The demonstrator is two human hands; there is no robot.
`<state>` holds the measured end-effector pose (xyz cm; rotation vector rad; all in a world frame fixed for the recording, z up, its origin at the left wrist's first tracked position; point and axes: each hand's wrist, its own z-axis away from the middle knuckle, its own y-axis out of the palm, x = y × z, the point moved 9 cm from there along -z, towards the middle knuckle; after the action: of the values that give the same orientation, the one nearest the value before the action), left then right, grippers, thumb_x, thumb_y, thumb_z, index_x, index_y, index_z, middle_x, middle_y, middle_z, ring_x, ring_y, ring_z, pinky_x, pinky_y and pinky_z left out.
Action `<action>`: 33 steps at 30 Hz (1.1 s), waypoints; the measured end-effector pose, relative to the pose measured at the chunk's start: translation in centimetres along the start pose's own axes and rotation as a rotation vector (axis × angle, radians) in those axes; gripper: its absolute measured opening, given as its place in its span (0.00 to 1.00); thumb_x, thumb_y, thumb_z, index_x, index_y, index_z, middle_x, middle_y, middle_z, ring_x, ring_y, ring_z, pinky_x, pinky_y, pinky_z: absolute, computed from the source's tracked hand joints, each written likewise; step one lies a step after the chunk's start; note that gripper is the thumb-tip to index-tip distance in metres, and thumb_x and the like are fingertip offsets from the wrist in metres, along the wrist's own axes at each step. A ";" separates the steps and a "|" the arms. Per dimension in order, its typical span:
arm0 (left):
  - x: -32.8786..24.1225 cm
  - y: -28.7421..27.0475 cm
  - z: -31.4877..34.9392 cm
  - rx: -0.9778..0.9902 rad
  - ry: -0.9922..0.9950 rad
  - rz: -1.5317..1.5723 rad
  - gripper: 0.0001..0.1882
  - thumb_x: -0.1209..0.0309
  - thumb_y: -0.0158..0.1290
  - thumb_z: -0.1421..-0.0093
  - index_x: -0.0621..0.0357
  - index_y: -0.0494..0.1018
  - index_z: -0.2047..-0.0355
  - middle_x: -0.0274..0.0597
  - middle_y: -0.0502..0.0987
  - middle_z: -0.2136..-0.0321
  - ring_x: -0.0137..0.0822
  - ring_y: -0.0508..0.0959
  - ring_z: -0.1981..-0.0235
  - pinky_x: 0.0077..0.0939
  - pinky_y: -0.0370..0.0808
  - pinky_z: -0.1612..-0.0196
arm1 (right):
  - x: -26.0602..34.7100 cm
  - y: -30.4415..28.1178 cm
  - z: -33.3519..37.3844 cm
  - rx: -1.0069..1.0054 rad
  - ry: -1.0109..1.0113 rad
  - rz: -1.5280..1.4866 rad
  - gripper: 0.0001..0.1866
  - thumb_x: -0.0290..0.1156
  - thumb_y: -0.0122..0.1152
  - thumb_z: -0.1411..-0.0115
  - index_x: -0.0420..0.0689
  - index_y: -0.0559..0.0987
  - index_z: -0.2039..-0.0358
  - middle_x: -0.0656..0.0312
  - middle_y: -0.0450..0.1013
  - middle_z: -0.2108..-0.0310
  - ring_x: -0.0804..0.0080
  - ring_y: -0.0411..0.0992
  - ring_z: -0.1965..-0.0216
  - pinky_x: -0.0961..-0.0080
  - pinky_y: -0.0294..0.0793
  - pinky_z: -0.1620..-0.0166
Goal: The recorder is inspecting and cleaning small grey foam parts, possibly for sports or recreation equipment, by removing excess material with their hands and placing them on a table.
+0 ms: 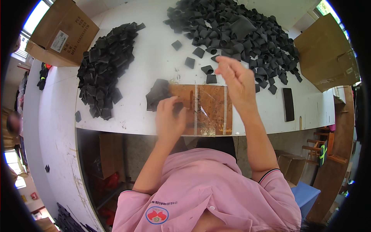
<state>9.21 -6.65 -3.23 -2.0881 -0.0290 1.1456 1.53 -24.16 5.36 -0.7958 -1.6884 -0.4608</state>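
**Within the left hand [170,119], a small dark sleeve piece [178,109]**

The sleeve piece shows as a dark patch between thumb and curled fingers, over the left part of a brown board [211,110] crossed by pale strips. Whether the fingers are clamped on it or merely around it, I cannot tell. Farther forward, the right hand [240,80] is blurred, its fingertips beside loose sleeves [211,79]; whether they pinch anything is unclear.

The step in hand looks like handling sleeves singly by the board; the next move seems to call for a light pinch on one thin edge, without dragging neighbours.

The pieces look matte charcoal and probably soft; several loose ones gape like short tubes, others lie flat. Just beyond the left fingers sits a dark cluster [156,92]; farther left, a long heap [106,73]; ahead of the right hand, a wider heap [234,36]. To that hand's right lies a phone [288,104]. Outermost, cardboard boxes [328,54] flank both hands.
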 end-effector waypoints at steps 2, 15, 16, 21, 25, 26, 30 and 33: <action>1.1 1.7 1.2 -0.010 0.061 -0.148 0.17 0.75 0.55 0.56 0.62 0.68 0.64 0.50 0.68 0.68 0.44 0.70 0.68 0.31 0.69 0.66 | -4.8 2.4 4.4 0.185 0.327 -0.066 0.11 0.31 0.49 0.41 0.36 0.75 0.68 0.67 0.69 0.79 0.85 0.63 0.79 0.89 0.64 0.75; 2.6 3.8 4.2 0.265 -0.768 1.056 0.06 0.70 0.52 0.45 0.60 0.71 0.74 0.32 0.73 0.80 0.22 0.70 0.82 0.14 0.68 0.78 | -5.3 4.8 10.9 0.129 0.072 0.122 0.09 0.24 0.63 0.54 0.39 0.75 0.71 0.61 0.69 0.75 0.73 0.69 0.79 0.80 0.68 0.76; 1.4 3.8 4.2 0.276 -0.766 1.161 0.06 0.71 0.52 0.45 0.61 0.70 0.74 0.34 0.72 0.80 0.23 0.69 0.83 0.13 0.68 0.78 | -4.7 4.6 10.8 0.106 0.024 0.116 0.09 0.24 0.63 0.54 0.38 0.75 0.71 0.61 0.69 0.76 0.73 0.69 0.79 0.80 0.68 0.77; 0.9 3.4 4.8 0.248 -0.659 1.268 0.05 0.72 0.52 0.45 0.61 0.71 0.71 0.35 0.75 0.74 0.22 0.73 0.75 0.14 0.71 0.72 | -2.9 4.3 10.4 0.074 -0.128 0.214 0.07 0.19 0.60 0.55 0.38 0.75 0.72 0.59 0.69 0.77 0.68 0.70 0.79 0.78 0.69 0.77; 0.2 2.2 4.3 0.199 -0.547 1.056 0.04 0.77 0.53 0.47 0.62 0.71 0.70 0.34 0.74 0.74 0.22 0.72 0.74 0.14 0.71 0.71 | -1.3 4.2 10.8 0.033 -0.260 0.385 0.06 0.19 0.58 0.56 0.38 0.75 0.73 0.58 0.69 0.77 0.64 0.69 0.79 0.75 0.69 0.77; 0.3 2.1 4.2 0.179 -0.551 1.036 0.04 0.79 0.52 0.48 0.62 0.71 0.70 0.33 0.74 0.74 0.21 0.72 0.74 0.14 0.70 0.71 | -0.8 4.3 11.0 0.016 -0.320 0.451 0.06 0.20 0.58 0.56 0.38 0.75 0.74 0.58 0.68 0.77 0.64 0.69 0.79 0.74 0.69 0.77; -1.6 -0.2 3.7 -0.098 -0.191 0.426 0.03 0.80 0.51 0.47 0.65 0.69 0.71 0.34 0.72 0.79 0.20 0.70 0.83 0.12 0.68 0.81 | -0.4 5.1 10.7 -0.008 -0.370 0.598 0.07 0.20 0.59 0.58 0.38 0.75 0.75 0.59 0.66 0.77 0.64 0.68 0.79 0.72 0.68 0.77; -0.8 0.0 3.5 -0.167 -0.433 0.694 0.02 0.82 0.50 0.48 0.64 0.69 0.72 0.33 0.71 0.81 0.17 0.66 0.86 0.10 0.62 0.86 | -2.1 4.8 10.2 -0.066 -0.360 0.675 0.06 0.21 0.59 0.58 0.38 0.74 0.75 0.59 0.64 0.77 0.65 0.67 0.78 0.72 0.68 0.78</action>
<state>6.21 -4.87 -3.82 -1.9994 0.4386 2.0559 -1.88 -14.56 0.17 -1.4897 -1.6018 0.1054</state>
